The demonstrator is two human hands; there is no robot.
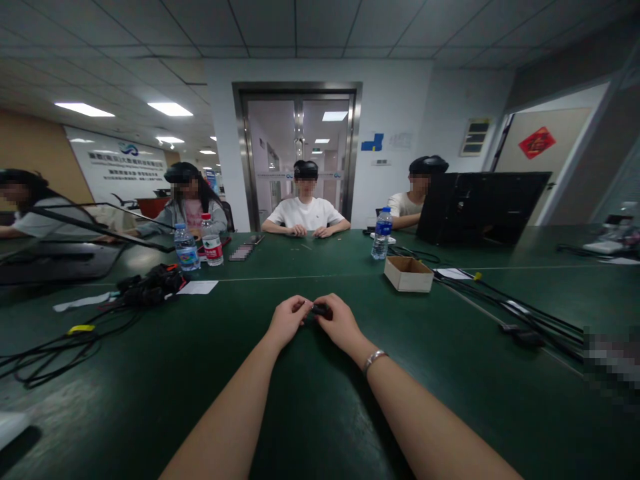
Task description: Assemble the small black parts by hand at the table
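Observation:
Both my hands meet over the middle of the green table [240,373], close to each other. A small dark object [321,310], too small for me to name, is gripped in the fingers of my right hand [340,323]. My left hand [289,319] is closed in a pinch at the near end of that object. Whatever its fingertips hold is too small to make out. A silver bracelet [374,361] circles my right wrist.
An open cardboard box [409,275] stands right of my hands, near a water bottle [382,233]. Black cables [520,313] run along the right, and more cables [60,347] coil at left. Two bottles [187,248] stand left. Several people sit around, one person [306,212] opposite.

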